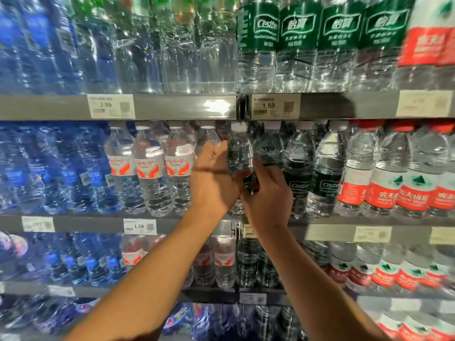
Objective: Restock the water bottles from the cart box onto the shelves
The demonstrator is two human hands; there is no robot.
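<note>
A clear water bottle [240,148] with a white cap and a dark green label stands on the second shelf [184,223], between the red-and-white labelled bottles [150,166] on its left and other green-label bottles [299,168] on its right. My left hand [213,178] wraps round the bottle's left side, thumb up by its shoulder. My right hand [267,193] grips the bottle lower down at its label, from the right. The bottle's base is hidden behind my hands. The cart box is out of view.
Shelves packed with bottled water fill the view: blue-label bottles [69,173] at left, red-label ones [394,188] at right, tall green-label ones [300,40] above. Price tags [139,226] line the grey shelf edges. More rows sit below.
</note>
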